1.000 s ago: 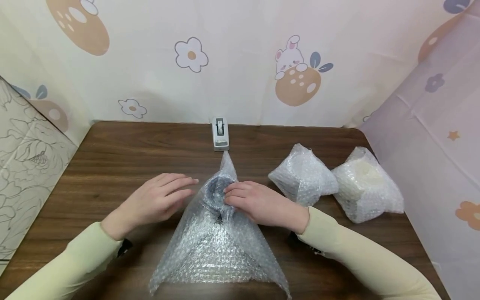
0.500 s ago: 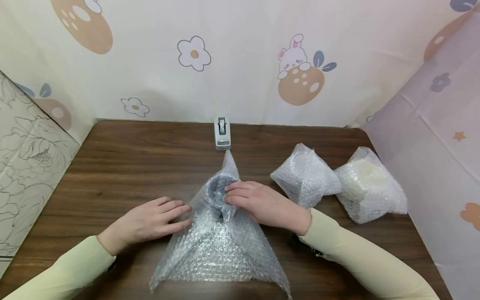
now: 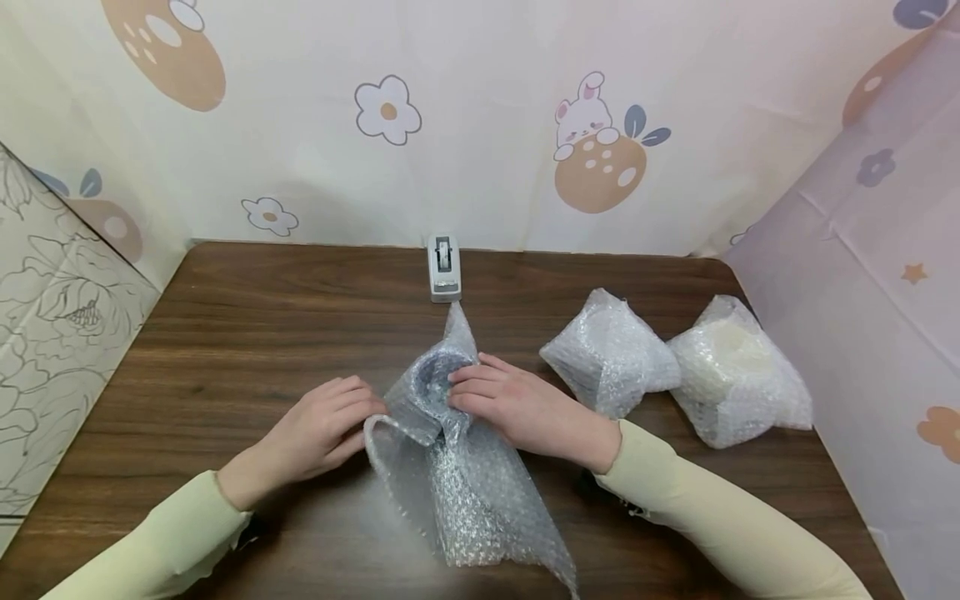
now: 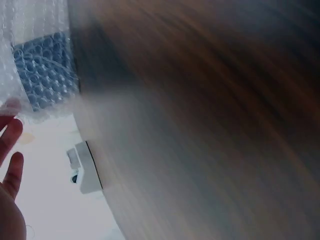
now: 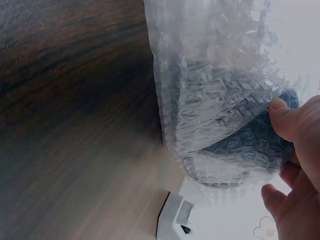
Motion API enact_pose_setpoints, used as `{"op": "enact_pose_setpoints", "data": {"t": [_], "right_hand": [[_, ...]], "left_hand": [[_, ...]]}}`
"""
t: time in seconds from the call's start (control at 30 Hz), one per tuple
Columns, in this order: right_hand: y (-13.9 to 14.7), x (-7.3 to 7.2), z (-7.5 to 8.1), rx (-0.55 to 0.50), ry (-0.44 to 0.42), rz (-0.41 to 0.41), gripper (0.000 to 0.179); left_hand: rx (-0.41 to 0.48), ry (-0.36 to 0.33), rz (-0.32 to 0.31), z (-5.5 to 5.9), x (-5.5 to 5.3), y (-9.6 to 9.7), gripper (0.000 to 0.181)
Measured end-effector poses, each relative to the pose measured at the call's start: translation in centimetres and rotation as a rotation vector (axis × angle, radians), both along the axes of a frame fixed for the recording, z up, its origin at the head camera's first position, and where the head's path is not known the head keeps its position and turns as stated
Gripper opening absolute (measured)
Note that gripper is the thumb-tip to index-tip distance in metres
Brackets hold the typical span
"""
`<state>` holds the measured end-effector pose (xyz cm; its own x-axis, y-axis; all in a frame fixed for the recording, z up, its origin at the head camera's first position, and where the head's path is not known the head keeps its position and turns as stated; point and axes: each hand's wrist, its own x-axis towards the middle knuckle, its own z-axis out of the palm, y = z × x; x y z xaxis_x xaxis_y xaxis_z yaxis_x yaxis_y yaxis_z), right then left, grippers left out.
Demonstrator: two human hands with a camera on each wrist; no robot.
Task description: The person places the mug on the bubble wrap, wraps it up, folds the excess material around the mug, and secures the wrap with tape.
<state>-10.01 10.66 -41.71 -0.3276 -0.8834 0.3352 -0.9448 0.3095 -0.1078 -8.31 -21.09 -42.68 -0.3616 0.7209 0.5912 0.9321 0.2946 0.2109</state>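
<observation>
A sheet of bubble wrap (image 3: 487, 492) stands around a dark, round-rimmed object (image 3: 442, 387). Through the plastic I cannot tell its exact kind. My right hand (image 3: 517, 404) comes from the right and pinches the wrap at the rim, its thumb (image 5: 283, 120) on the near side and its other fingers bent inside or behind. On the left, the fingers of my left hand (image 3: 318, 429) touch the wrap's lifted left flap, which curls upward. They look lightly bent and apart in the left wrist view, where the thumb is hidden.
A grey-white tape dispenser (image 3: 444, 268) stands at the back of the brown wooden table (image 3: 262, 308), just behind the wrap's pointed tip. Two bubble-wrapped bundles (image 3: 611, 354) sit side by side at the right. A patterned curtain (image 3: 480, 125) hangs behind the table.
My left hand dropped toward me onto the wrap's left side, then moved slightly forward. The left flap, flat before, is now lifted and folded inward. My right hand has stayed at the rim.
</observation>
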Motion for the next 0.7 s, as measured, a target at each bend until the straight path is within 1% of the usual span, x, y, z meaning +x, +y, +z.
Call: {"op": "enact_pose_setpoints", "data": {"t": [0.1, 0.27, 0.37, 0.43, 0.47, 0.5, 0.57, 0.6, 0.67, 0.7], "right_hand": [[0.0, 0.0, -0.1, -0.001, 0.000, 0.007, 0.035], [-0.1, 0.0, 0.1, 0.019, 0.003, 0.005, 0.040], [-0.3, 0.0, 0.4, 0.037, -0.006, 0.003, 0.038], [-0.4, 0.0, 0.4, 0.048, -0.008, 0.002, 0.035], [-0.4, 0.0, 0.5, 0.054, -0.007, 0.002, 0.034], [-0.4, -0.1, 0.5, 0.059, -0.009, 0.002, 0.032], [-0.4, 0.0, 0.5, 0.066, -0.014, 0.000, 0.031], [-0.4, 0.0, 0.5, 0.068, -0.016, -0.001, 0.030], [-0.3, -0.1, 0.6, 0.075, -0.018, -0.004, 0.032], [-0.2, -0.1, 0.5, 0.073, -0.019, -0.005, 0.033]], "left_hand": [[0.035, -0.039, 0.091, -0.2, 0.1, 0.7, 0.031], [0.088, -0.130, 0.242, -0.4, 0.1, 1.9, 0.037], [0.108, -0.142, 0.307, -0.4, 0.1, 2.5, 0.037], [0.138, -0.107, 0.327, -0.3, 0.0, 2.8, 0.037], [0.156, -0.061, 0.323, -0.2, -0.1, 2.9, 0.037], [0.177, 0.002, 0.303, -0.1, -0.2, 3.1, 0.036], [0.210, 0.173, 0.232, 0.3, -0.6, 3.4, 0.029], [0.206, 0.265, 0.186, 0.6, -0.8, 3.5, 0.023], [0.153, 0.426, 0.106, 1.3, -1.0, 3.7, 0.013], [0.114, 0.467, 0.071, 1.7, -1.0, 3.8, 0.014]]}}
